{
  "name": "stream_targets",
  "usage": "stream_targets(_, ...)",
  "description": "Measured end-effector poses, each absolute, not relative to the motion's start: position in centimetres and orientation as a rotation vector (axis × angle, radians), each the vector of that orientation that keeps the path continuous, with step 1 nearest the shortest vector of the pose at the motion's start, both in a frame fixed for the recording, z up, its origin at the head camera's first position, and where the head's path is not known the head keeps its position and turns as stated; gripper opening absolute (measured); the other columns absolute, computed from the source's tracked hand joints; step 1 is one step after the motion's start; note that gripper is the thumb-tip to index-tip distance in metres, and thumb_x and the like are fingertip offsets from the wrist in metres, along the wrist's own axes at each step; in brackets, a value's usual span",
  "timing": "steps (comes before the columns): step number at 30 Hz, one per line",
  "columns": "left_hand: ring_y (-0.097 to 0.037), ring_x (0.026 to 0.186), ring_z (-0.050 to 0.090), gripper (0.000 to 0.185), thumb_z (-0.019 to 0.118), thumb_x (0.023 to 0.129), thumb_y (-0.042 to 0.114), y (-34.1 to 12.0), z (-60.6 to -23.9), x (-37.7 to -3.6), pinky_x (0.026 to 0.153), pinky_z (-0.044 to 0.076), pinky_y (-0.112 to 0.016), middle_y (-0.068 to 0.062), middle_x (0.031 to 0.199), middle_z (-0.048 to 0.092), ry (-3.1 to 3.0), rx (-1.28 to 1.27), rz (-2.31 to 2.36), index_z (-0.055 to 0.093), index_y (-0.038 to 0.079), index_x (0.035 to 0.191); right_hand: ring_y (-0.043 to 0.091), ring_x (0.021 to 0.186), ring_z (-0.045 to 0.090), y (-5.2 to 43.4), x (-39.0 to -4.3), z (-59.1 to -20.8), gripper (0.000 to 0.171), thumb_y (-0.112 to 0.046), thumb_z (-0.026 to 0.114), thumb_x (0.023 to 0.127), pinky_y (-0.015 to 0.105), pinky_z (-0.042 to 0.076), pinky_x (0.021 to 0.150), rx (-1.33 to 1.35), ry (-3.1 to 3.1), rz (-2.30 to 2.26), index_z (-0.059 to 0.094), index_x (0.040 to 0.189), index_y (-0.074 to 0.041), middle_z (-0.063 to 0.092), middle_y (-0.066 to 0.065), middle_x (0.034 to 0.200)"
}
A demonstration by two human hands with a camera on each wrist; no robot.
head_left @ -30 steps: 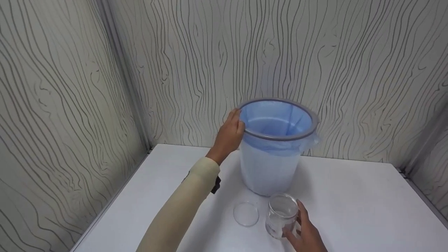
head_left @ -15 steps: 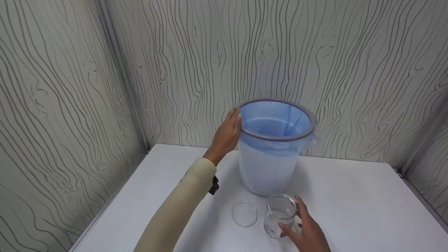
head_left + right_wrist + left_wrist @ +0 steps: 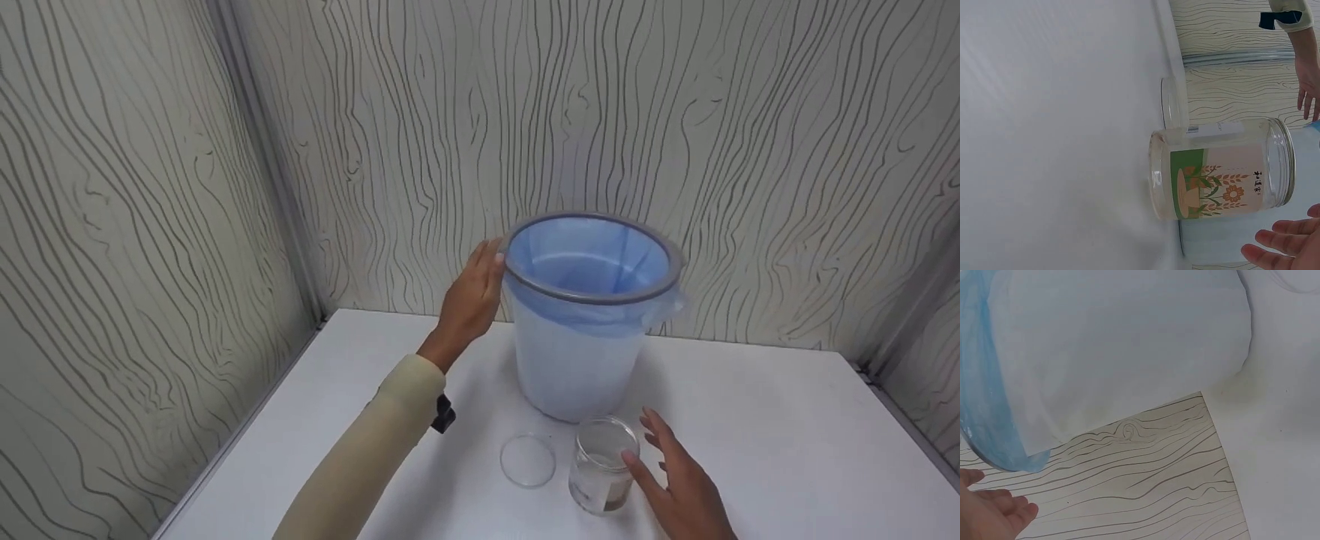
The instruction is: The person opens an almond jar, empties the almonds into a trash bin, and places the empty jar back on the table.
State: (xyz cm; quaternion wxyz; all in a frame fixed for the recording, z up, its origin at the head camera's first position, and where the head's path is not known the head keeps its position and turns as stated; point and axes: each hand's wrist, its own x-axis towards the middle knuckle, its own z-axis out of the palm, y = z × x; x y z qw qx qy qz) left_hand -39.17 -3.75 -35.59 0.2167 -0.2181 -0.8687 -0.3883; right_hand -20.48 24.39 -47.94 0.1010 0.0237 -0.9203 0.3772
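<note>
A white trash bin (image 3: 577, 367) stands upright, lined with a blue bag (image 3: 577, 319) under a grey rim ring (image 3: 600, 298). My left hand (image 3: 471, 296) is beside the rim's left side, fingers extended; a gap shows in the left wrist view, where the hand (image 3: 996, 512) is partly visible. In front of the bin, a clear open-topped jar (image 3: 592, 484) stands on the table, its printed label (image 3: 1219, 183) plain in the right wrist view. My right hand (image 3: 684, 484) is just right of the jar, fingers spread and holding nothing. A clear round lid (image 3: 527, 460) lies left of the jar.
The white table (image 3: 757, 427) reaches back to a wall (image 3: 420, 150) with a wood-grain pattern. Another patterned wall (image 3: 135, 262) borders the left edge, and a metal corner post (image 3: 262, 142) stands between the two.
My left hand has let go of the rim and moved slightly left and down. The right hand has loosened from the jar and drawn right; jar, lid and bin stay put.
</note>
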Motion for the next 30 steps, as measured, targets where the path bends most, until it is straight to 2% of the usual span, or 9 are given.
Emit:
stream_targets(9,-0.031,0.147,0.036,0.064,0.020,0.109,0.053,-5.8,-37.9,-37.8,0.116,0.033,-0.052,-0.012,0.165,0.029,-2.407,-0.574,-1.056,0.033,0.017,0.160,0.039,0.130,0.056,24.9,-20.5,-47.4,0.068,-0.044,0.056,0.104,0.058,0.050,0.096,0.179,-2.612,1.000,0.034,0.157,-0.009,0.048,0.017,0.152)
stream_targets(19,-0.032,0.146,0.038,0.063,0.021,0.110,0.052,-7.5,-40.1,-36.5,0.113,0.036,-0.054,-0.013,0.164,0.030,-2.431,-0.568,-1.007,0.033,0.016,0.160,0.039,0.130,0.055,26.1,-21.1,-46.5,0.064,-0.047,0.050,0.105,0.067,0.044,0.097,0.216,-2.615,0.904,0.036,0.157,-0.012,0.048,0.018,0.152)
stream_targets(25,-0.027,0.147,0.036,0.062,0.023,0.110,0.051,-7.9,-41.1,-35.8,0.115,0.034,-0.050,-0.009,0.165,0.029,-2.433,-0.566,-0.961,0.031,0.017,0.161,0.044,0.136,0.047,27.3,-21.5,-46.1,0.063,-0.044,0.048,0.107,0.067,0.039,0.102,0.228,-2.615,0.849,0.036,0.157,-0.009,0.045,0.022,0.154)
stream_targets(30,-0.032,0.145,0.039,0.060,0.028,0.111,0.047,-8.4,-42.0,-35.4,0.113,0.037,-0.054,-0.012,0.164,0.031,-2.419,-0.579,-0.862,0.033,0.013,0.160,0.045,0.139,0.043,28.0,-22.1,-45.9,0.060,-0.039,0.051,0.107,0.067,0.036,0.105,0.251,-2.565,0.826,0.039,0.156,-0.008,0.043,0.021,0.155)
